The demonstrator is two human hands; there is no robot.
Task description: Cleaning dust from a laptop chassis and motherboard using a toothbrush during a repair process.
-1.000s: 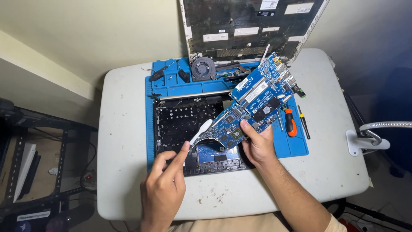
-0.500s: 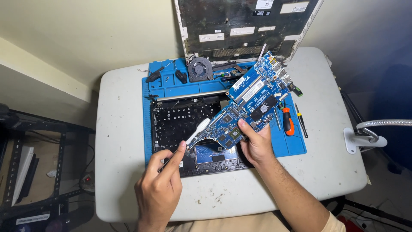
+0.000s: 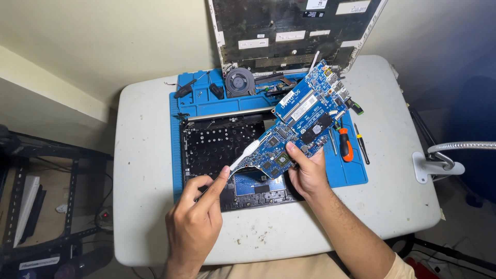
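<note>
Fingers of left hand (image 3: pixel 194 222) pinch white plastic brush (image 3: pixel 243 155), right hand (image 3: pixel 309 173) clamps blue rectangular circuit board (image 3: pixel 302 124) above blue mat (image 3: pixel 356 173) mid-table | risk: one-corner grip slips, bristles snag small components, board drops onto black laptop chassis (image 3: pixel 217 147)

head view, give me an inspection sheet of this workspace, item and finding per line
surface: white table, stained, under a blue mat
job's things: blue board held tilted over the open laptop base; white brush tip on the board's lower edge
clutter: fan, orange screwdriver, small parts on the mat
hands: left hand holds the brush; right hand grips the board
cables: some on the floor at left
surroundings: lamp arm at right, dark rack at left
</note>
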